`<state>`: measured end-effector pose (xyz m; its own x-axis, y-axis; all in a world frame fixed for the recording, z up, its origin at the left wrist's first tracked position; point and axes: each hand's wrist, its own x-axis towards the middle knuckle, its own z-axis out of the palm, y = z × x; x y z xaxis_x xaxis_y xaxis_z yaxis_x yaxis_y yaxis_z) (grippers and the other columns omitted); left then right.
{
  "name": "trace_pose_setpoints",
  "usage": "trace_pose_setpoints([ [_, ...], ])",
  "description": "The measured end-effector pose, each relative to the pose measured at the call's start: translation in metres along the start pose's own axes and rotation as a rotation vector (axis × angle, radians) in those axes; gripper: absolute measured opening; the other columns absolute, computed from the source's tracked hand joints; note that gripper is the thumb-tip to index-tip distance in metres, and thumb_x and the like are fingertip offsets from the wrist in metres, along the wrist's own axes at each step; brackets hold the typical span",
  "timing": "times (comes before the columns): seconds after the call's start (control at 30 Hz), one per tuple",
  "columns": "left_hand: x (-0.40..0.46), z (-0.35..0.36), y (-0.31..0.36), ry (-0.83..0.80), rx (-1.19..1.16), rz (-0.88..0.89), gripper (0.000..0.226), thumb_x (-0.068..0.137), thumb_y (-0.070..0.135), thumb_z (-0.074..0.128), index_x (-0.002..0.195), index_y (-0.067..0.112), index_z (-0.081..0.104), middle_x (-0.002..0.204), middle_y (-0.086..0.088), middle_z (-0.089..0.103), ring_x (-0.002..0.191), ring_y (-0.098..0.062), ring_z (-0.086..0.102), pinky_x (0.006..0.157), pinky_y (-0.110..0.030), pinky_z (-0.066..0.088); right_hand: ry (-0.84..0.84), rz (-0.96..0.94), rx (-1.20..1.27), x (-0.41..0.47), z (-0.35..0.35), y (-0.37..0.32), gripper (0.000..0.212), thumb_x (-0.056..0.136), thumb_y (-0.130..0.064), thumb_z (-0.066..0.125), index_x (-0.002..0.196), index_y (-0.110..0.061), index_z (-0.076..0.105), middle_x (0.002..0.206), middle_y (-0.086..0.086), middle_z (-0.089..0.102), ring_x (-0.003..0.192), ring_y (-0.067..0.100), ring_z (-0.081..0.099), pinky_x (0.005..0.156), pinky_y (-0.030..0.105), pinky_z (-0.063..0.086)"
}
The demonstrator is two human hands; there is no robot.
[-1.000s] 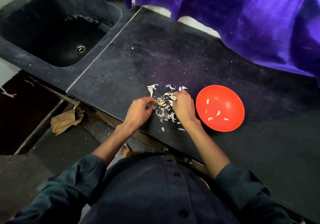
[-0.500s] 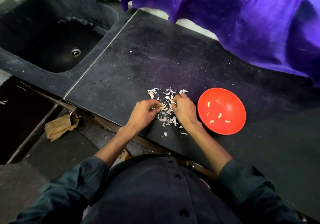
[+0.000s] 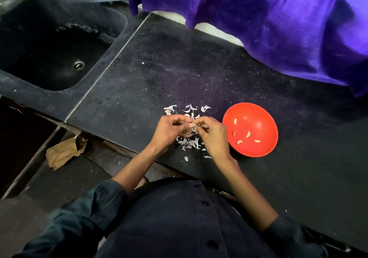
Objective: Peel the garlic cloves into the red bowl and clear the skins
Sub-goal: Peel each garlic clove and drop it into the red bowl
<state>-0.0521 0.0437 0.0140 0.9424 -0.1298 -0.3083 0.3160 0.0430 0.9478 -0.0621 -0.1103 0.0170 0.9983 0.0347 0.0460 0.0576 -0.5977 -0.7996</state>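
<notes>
Peeling is the step in hand: a garlic clove [image 3: 192, 125] sits pinched between the two hands just above the dark counter [image 3: 139, 90], and only a small pale part of it shows between the fingertips. The left hand [image 3: 170, 131] curls its fingers and thumb round one end of the clove, and the right hand [image 3: 214, 136] pinches the other end, its fingers bent close as if working at the skin. Under and around the hands lies a loose pile of skins [image 3: 189, 141], white and papery, spread from the near edge of the counter to a few scraps on the far side. Just to the right of the right hand stands the red bowl [image 3: 258, 116], with five peeled cloves [image 3: 248, 134] lying apart from one another on its floor. Judging from this, the task is partway along, with the skins not yet cleared. The next move likely calls for stripping the last skin off this clove, then a short reach right to drop it in the bowl without carrying scraps along. Further out are a dark sink [image 3: 49, 58] on the left, a purple cloth [image 3: 268, 18] hanging over the back of the counter, and a crumpled brown paper bag [image 3: 63, 153] on the floor. No brand, label or writing can be read anywhere.
</notes>
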Motion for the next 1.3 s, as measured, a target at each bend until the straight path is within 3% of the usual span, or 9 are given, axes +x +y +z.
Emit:
trace_pose_setpoints([
  [0.2, 0.001, 0.005, 0.0, 0.09, 0.071, 0.036, 0.006, 0.086, 0.008, 0.069, 0.091, 0.008, 0.072, 0.082, -0.012, 0.071, 0.065, -0.016, 0.066, 0.058, -0.026, 0.059, 0.033, 0.085, 0.172, 0.0, -0.001, 0.001, 0.023, 0.081, 0.001, 0.071, 0.098, -0.013, 0.07, 0.093, -0.001, 0.071, 0.078, -0.003, 0.063, 0.076, 0.021, 0.053],
  [0.33, -0.003, 0.008, 0.003, 0.131, 0.28, 0.148, 0.01, 0.091, 0.017, 0.065, 0.089, 0.012, 0.073, 0.076, -0.001, 0.07, 0.068, -0.017, 0.067, 0.061, -0.029, 0.058, 0.047, 0.18, 0.344, 0.0, 0.0, 0.003, 0.015, 0.086, -0.01, 0.071, 0.1, -0.015, 0.073, 0.092, 0.003, 0.073, 0.082, 0.014, 0.07, 0.078, 0.035, 0.058],
  [0.47, -0.008, 0.012, 0.003, 0.236, 0.669, 0.363, 0.016, 0.096, 0.023, 0.059, 0.092, 0.011, 0.069, 0.074, 0.008, 0.06, 0.064, -0.012, 0.053, 0.062, -0.026, 0.043, -0.005, 0.306, 0.639, -0.002, -0.002, -0.009, 0.012, 0.089, -0.003, 0.066, 0.099, -0.006, 0.071, 0.084, 0.005, 0.072, 0.072, 0.013, 0.069, 0.067, 0.026, 0.058],
  [0.63, -0.012, 0.015, 0.006, 0.269, 0.903, 0.505, 0.011, 0.096, 0.011, 0.053, 0.092, 0.01, 0.063, 0.082, -0.001, 0.063, 0.069, -0.016, 0.054, 0.062, -0.032, 0.045, -0.074, 0.503, 0.97, -0.004, -0.007, -0.012, 0.011, 0.089, -0.002, 0.063, 0.097, -0.001, 0.07, 0.087, 0.008, 0.072, 0.073, 0.015, 0.068, 0.07, 0.027, 0.059],
  [0.83, -0.009, 0.017, 0.016, 0.261, 0.8, 0.383, 0.02, 0.09, 0.009, 0.057, 0.07, 0.009, 0.059, 0.056, 0.008, 0.048, 0.053, -0.017, 0.045, 0.053, -0.028, 0.034, -0.03, 0.349, 0.775, -0.007, -0.004, -0.009, 0.011, 0.086, 0.0, 0.066, 0.094, -0.003, 0.074, 0.088, 0.011, 0.073, 0.07, 0.017, 0.067, 0.068, 0.031, 0.059],
  [0.93, -0.011, 0.017, 0.024, 0.222, 0.682, 0.283, 0.024, 0.091, 0.014, 0.058, 0.068, 0.007, 0.061, 0.054, -0.005, 0.057, 0.053, -0.025, 0.053, 0.052, -0.032, 0.043, -0.016, 0.233, 0.682, -0.008, -0.008, -0.011, 0.019, 0.086, 0.002, 0.066, 0.086, -0.014, 0.076, 0.083, 0.002, 0.075, 0.07, 0.017, 0.069, 0.065, 0.028, 0.058],
  [1.03, -0.014, 0.015, 0.032, 0.153, 0.441, 0.107, 0.024, 0.094, 0.012, 0.06, 0.071, 0.006, 0.065, 0.058, -0.005, 0.062, 0.051, -0.013, 0.059, 0.047, -0.027, 0.05, 0.014, 0.142, 0.559, -0.009, -0.012, -0.012, 0.019, 0.084, -0.001, 0.069, 0.085, -0.019, 0.075, 0.081, 0.003, 0.074, 0.068, 0.016, 0.068, 0.066, 0.03, 0.058],
  [1.2, -0.022, 0.013, 0.035, 0.163, 1.162, 0.258, 0.023, 0.096, 0.025, 0.053, 0.081, 0.012, 0.065, 0.075, -0.003, 0.065, 0.072, -0.025, 0.057, 0.061, -0.03, 0.036, -0.004, -0.025, 0.064, -0.006, -0.016, -0.008, 0.008, 0.083, -0.012, 0.073, 0.087, -0.017, 0.077, 0.074, 0.002, 0.068, 0.064, 0.018, 0.066, 0.064, 0.036, 0.055],
  [1.3, -0.025, 0.014, 0.028, 0.186, 1.163, 0.332, 0.018, 0.093, 0.019, 0.054, 0.08, 0.012, 0.064, 0.076, -0.004, 0.065, 0.073, -0.028, 0.06, 0.06, -0.031, 0.04, -0.04, -0.01, 0.022, -0.006, -0.016, -0.011, 0.009, 0.084, -0.009, 0.072, 0.086, -0.016, 0.077, 0.074, -0.002, 0.068, 0.064, 0.014, 0.066, 0.063, 0.03, 0.056],
])
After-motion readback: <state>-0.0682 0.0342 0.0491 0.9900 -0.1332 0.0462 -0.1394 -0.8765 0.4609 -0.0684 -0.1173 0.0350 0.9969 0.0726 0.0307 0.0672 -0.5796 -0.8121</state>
